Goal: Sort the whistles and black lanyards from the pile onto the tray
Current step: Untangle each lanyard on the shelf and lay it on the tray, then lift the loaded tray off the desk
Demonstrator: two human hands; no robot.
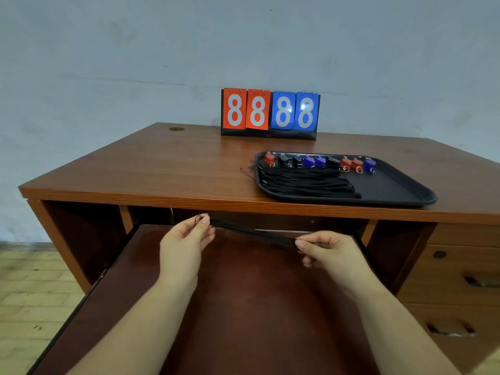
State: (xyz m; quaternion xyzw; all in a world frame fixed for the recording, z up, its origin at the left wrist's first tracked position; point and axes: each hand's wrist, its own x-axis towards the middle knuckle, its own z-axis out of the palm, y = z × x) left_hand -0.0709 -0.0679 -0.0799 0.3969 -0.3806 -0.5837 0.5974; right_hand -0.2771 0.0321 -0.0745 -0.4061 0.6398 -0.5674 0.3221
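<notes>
Head view: left hand (pixel 184 239) and right hand (pixel 328 251) each pinching one end of a single black lanyard (pixel 254 233), stretched straight between them above the pulled-out shelf (pixel 243 307) under the desk (pixel 162 169). Looks like straightening before placement. No pile visible; probably the last piece. Beyond, on the tray (pixel 400 190) at the right of the desk: row of whistles (pixel 320 161) along the far side, bundle of lanyards (pixel 305 182) in front. Next: lift over the desk edge, lay alongside the bundle, keeping it straight. Scoreboard (pixel 270 113) behind.
</notes>
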